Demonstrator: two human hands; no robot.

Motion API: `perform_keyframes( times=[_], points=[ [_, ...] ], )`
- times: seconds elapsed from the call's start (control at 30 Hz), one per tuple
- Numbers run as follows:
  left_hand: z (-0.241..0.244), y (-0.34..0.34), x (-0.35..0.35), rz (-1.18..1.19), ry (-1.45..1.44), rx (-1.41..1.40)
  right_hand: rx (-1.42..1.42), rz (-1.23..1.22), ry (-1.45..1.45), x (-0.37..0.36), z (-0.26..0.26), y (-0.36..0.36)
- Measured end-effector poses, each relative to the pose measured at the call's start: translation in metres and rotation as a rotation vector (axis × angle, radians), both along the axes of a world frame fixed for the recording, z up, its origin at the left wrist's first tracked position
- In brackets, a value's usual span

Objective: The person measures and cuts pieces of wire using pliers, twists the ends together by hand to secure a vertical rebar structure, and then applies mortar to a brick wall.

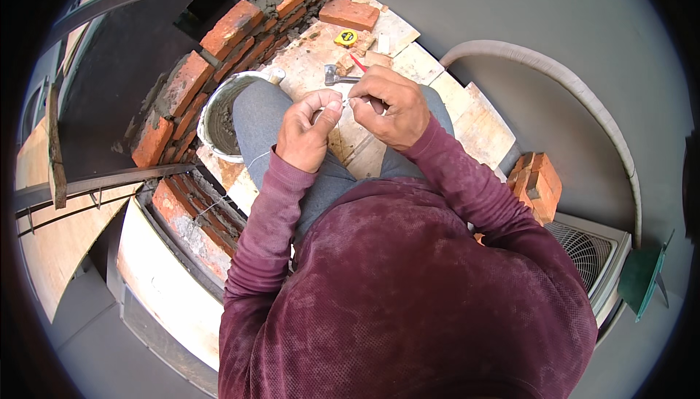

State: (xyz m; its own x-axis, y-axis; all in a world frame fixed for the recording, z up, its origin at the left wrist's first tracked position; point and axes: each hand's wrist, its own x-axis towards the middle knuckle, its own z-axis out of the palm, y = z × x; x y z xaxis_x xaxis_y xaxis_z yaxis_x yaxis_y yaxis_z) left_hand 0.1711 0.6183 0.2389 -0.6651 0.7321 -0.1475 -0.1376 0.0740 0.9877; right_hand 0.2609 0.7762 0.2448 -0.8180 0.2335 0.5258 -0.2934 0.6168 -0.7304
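My left hand [307, 132] and my right hand [392, 106] are raised over my lap, fingertips almost meeting. Each pinches thumb against forefinger on a thin pale string [345, 102]; its small end between them is hard to make out. A fine line also crosses my left knee. Just beyond my right hand lies a hammer [332, 75] with a metal head, part of it hidden by that hand. Beside it a slim red tool [357, 62], perhaps a pencil, sticks out. A yellow tape measure [345, 38] rests farther off on the boards.
A bucket of mortar [210, 125] stands against my left knee. Left of it runs a partly laid brick wall [188, 83]. One loose brick [349, 14] lies ahead on wooden boards [481, 120]. To the right are stacked bricks [538, 185], an outdoor fan unit [582, 254] and a wrapped hose [569, 79].
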Motion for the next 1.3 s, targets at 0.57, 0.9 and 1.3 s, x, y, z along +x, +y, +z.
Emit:
perform_keyframes(
  times=[0.57, 0.9, 1.3],
  points=[
    [-0.013, 0.011, 0.002, -0.002, -0.331, 0.082, 0.239, -0.083, 0.180, 0.003, -0.002, 0.006],
    [-0.015, 0.017, 0.005, 0.056, -0.082, -0.030, 0.185, -0.203, 0.171, 0.011, 0.018, 0.027],
    [-0.012, 0.022, 0.007, 0.035, -0.066, -0.040, 0.323, -0.025, 0.101, 0.010, 0.008, 0.020]
  ],
)
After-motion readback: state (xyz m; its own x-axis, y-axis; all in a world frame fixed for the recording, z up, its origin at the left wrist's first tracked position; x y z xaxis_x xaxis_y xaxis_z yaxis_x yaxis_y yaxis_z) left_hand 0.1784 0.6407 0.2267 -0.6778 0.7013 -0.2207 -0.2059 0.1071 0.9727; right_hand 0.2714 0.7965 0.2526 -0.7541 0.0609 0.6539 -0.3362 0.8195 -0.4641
